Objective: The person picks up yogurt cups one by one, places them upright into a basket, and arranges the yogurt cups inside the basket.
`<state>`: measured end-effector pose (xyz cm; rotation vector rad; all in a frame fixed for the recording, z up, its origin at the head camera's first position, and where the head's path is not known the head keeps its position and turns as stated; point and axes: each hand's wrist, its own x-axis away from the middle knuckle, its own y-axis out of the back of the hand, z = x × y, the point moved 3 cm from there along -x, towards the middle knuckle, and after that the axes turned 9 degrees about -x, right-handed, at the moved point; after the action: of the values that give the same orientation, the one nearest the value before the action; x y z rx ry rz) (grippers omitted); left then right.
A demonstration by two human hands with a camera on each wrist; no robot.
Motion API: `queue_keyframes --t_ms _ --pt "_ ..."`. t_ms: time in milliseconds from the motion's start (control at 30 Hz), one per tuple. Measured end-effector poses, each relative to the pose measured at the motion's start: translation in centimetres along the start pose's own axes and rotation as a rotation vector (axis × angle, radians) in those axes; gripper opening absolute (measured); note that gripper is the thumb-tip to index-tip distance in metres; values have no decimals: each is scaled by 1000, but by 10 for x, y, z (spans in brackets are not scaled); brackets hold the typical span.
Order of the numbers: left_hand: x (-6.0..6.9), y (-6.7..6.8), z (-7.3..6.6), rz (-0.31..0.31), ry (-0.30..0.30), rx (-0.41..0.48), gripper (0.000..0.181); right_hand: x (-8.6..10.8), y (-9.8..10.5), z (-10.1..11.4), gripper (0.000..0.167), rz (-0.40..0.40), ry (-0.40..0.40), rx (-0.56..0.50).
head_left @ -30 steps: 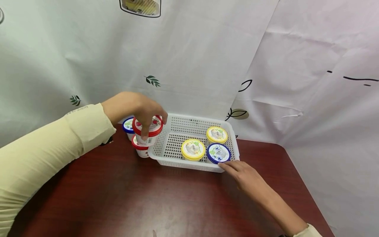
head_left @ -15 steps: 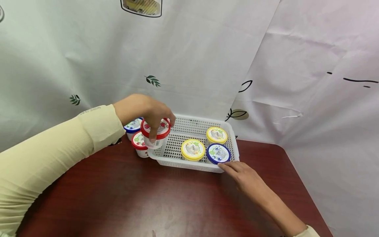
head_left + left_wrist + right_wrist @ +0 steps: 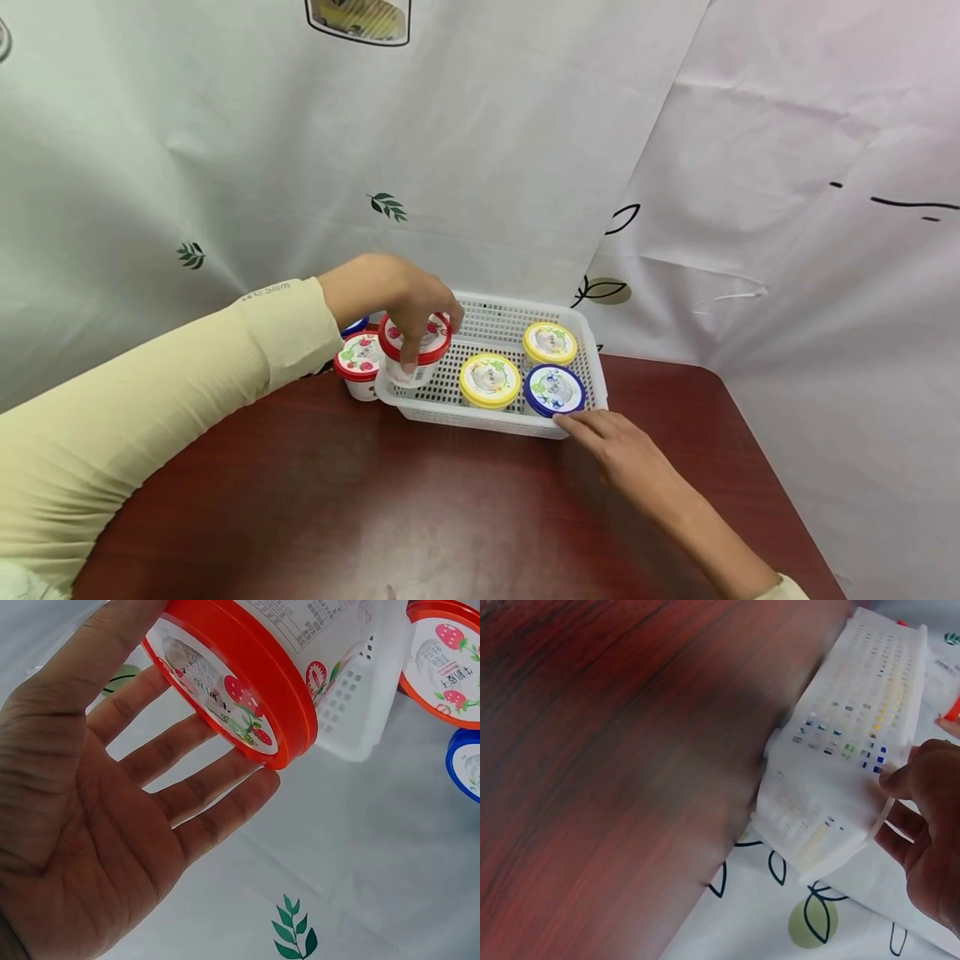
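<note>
1. Left hand (image 3: pixel 420 312): fingers (image 3: pixel 225 814) grip red-lid tub (image 3: pixel 432 355) over left end of basket (image 3: pixel 480 423).
2. Right hand (image 3: pixel 617 443): fingers pinch basket's near-right rim.
3. Inside basket: two yellow-lid tubs (image 3: pixel 489 381), one blue-lid tub (image 3: pixel 554 389).
4. Worktop (image 3: pixel 450 508): second red-lid tub (image 3: pixel 361 358), beside basket.

The left hand (image 3: pixel 414 302) is holding a red-topped tub (image 3: pixel 430 359).
Right of this grip, the right hand (image 3: pixel 622 450) is touching a white basket (image 3: pixel 480 421).
</note>
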<state>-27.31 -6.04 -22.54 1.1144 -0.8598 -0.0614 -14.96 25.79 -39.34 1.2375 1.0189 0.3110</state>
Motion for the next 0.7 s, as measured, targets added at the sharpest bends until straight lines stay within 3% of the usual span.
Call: queue_keyframes --t_ms 300,700 --pt "-11 -4 -5 -8 -28 15 91 1 0 0 63 -5 -1 1" --pt "-21 -21 -6 -101 -77 74 92 1 -1 0 66 -10 1 -8"
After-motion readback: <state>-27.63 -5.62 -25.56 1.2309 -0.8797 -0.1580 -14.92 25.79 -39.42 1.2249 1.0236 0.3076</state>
